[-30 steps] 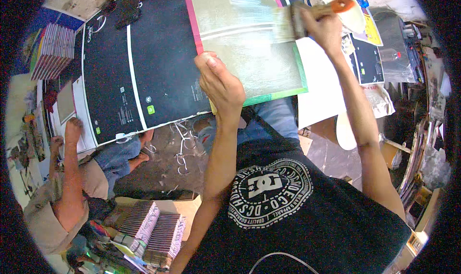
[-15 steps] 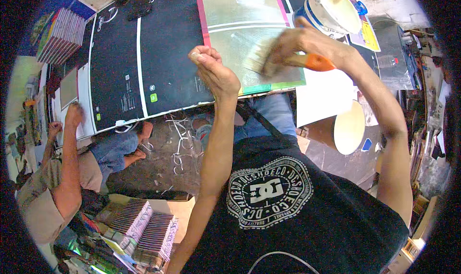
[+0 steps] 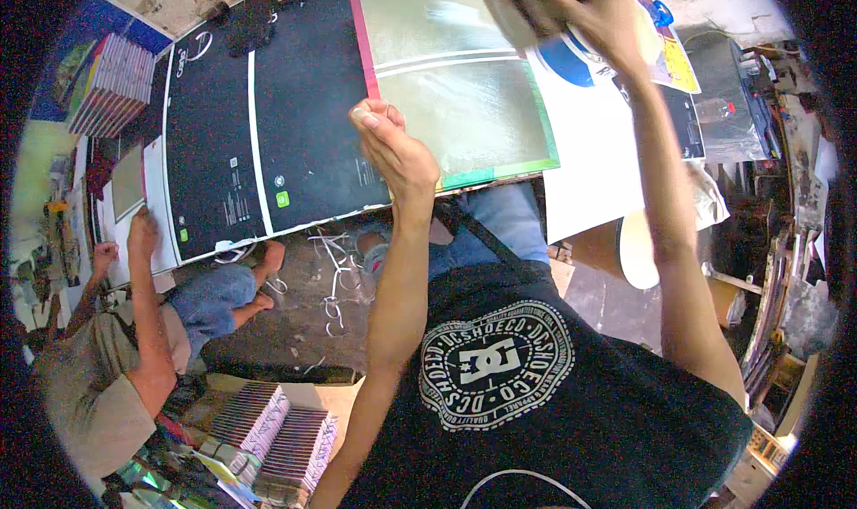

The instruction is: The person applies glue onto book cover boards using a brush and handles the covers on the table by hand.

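Observation:
A grey-green board point(image 3: 455, 121) with pink and green borders lies at the near edge of the black-covered table point(image 3: 312, 72). White lines cross it, and its surface has a wet-looking sheen. My left hand point(image 3: 397, 148) is closed beside the board's left border, thumb over curled fingers; anything inside them is hidden. Beyond the board's right side, my right hand point(image 3: 616, 32) is smeared by motion and closed round a wide brush point(image 3: 518, 14), whose bristles are blurred. Partly behind that hand stands a blue-and-white bucket point(image 3: 567, 61).
White paper point(image 3: 589, 161) overhangs the table edge beside the board. Below it is a brown round container point(image 3: 598, 246). At far left, another person's hand point(image 3: 143, 232) is at a smaller board point(image 3: 128, 186). Stacked books point(image 3: 112, 85) stand behind; more books point(image 3: 268, 429) sit low at left.
My right hand has swept the brush off the middle of the board, away from me and to the right, up by the bucket. My left hand stays closed in nearly the same place.

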A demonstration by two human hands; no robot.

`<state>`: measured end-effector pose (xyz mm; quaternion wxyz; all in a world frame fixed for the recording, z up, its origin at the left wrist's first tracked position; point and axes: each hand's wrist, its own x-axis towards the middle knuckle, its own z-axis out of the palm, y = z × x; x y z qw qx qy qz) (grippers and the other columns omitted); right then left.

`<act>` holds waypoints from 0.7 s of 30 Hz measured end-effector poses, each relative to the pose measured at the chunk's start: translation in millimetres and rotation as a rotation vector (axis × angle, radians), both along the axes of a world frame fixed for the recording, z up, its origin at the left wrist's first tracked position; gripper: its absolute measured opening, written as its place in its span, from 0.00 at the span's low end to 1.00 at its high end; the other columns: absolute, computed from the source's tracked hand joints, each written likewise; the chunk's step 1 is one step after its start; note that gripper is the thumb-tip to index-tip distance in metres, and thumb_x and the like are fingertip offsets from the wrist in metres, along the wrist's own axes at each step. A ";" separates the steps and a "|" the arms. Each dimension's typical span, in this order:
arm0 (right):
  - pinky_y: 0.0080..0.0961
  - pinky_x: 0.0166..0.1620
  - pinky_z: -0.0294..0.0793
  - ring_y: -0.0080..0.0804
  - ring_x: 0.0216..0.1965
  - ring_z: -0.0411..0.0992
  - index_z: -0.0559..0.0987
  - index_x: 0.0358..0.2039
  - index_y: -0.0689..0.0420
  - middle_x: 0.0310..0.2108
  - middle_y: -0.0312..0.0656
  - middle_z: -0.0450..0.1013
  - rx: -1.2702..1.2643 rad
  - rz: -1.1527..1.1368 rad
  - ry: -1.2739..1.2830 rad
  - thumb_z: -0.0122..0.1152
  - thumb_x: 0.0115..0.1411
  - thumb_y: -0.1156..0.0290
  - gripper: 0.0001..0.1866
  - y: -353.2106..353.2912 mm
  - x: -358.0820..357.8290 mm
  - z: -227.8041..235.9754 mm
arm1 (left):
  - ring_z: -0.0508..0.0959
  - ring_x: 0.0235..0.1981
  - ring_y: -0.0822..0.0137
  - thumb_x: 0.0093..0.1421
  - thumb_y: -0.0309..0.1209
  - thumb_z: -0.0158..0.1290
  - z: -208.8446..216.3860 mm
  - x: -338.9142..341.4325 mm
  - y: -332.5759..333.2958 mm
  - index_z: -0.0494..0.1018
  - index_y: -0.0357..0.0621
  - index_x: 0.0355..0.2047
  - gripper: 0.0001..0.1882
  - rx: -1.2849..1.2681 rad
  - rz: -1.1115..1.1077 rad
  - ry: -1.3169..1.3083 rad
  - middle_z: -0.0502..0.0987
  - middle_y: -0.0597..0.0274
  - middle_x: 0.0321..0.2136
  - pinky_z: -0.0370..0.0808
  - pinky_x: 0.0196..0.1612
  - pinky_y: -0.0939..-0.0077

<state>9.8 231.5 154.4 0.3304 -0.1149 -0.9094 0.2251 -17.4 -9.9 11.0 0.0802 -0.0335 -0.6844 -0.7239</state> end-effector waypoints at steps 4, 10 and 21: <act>0.29 0.33 0.74 0.29 0.28 0.73 0.80 0.31 0.64 0.26 0.41 0.76 -0.393 0.167 0.021 0.65 0.54 0.61 0.16 -5.5 -88.7 -55.9 | 0.64 0.24 0.69 0.69 0.57 0.24 10.5 -2.1 3.0 0.63 0.43 0.31 0.31 -0.144 0.001 0.099 0.63 0.63 0.21 0.61 0.28 0.72; 0.33 0.33 0.75 0.37 0.28 0.76 0.79 0.30 0.57 0.25 0.44 0.76 0.041 0.398 -0.055 0.64 0.52 0.60 0.13 87.8 -138.6 -70.4 | 0.69 0.24 0.45 0.70 0.41 0.31 22.9 3.6 10.4 0.61 0.36 0.31 0.20 -0.275 0.002 0.092 0.67 0.44 0.21 0.62 0.29 0.55; 0.30 0.23 0.66 0.28 0.21 0.69 0.75 0.22 0.58 0.20 0.39 0.72 -0.073 0.745 -0.281 0.58 0.54 0.63 0.12 105.3 -193.7 -61.6 | 0.63 0.24 0.65 0.71 0.48 0.27 17.4 7.8 16.3 0.60 0.40 0.28 0.25 -0.325 -0.020 0.091 0.62 0.61 0.22 0.61 0.30 0.67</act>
